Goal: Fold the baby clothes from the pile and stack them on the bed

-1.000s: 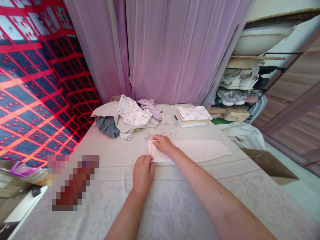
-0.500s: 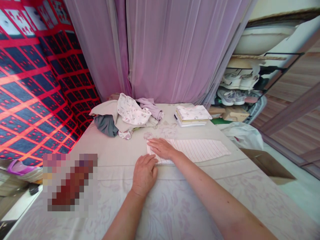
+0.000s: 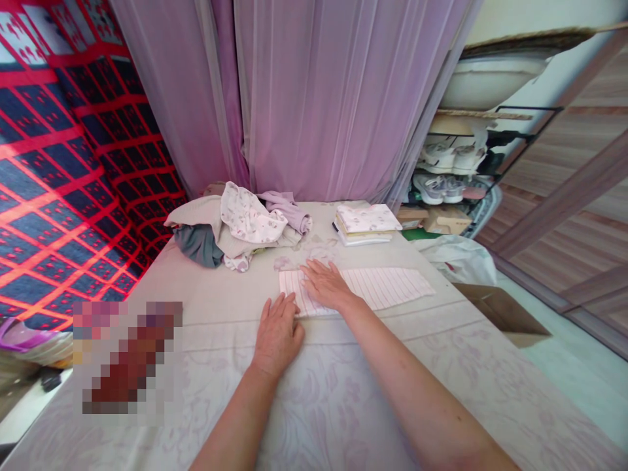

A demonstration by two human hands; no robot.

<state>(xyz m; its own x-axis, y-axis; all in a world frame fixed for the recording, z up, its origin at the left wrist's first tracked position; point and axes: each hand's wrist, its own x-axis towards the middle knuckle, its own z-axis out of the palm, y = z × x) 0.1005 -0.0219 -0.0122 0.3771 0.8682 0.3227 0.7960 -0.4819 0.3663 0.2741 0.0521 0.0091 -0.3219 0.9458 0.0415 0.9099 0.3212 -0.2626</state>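
A striped cloth (image 3: 373, 288), pink lines on white, is laid out flat on the bed (image 3: 343, 405) just right of the frame's centre, already folded into a long narrow band. It is judged to be thin, light and quite limp: no shape would be kept if it were lifted by one point, and the folds could slip apart on the smooth bedcover. It would best be taken at its corners or along a short edge, with both layers pinched together, or pressed flat and slid.

The right hand (image 3: 326, 286) is spread palm-down on the left end of the cloth, fingers extended and slightly fanned; nothing is gripped, the fabric is only pressed. The forearm is stretched in from the lower right of the frame. The left hand (image 3: 277, 332) is laid flat and open on the bedcover just below and left of the cloth's near corner; the fingertips are at the cloth's edge, though whether it is actually touched cannot be told. Its forearm is brought in from the bottom centre.

Further up the frame, a neat stack of folded cloths (image 3: 366, 224) is seen above the striped one, and a loose heap of clothes (image 3: 235, 226) to the upper left. A mauve curtain (image 3: 318, 98) is hung behind the bed, and a shoe rack (image 3: 451, 176) stands at the upper right.
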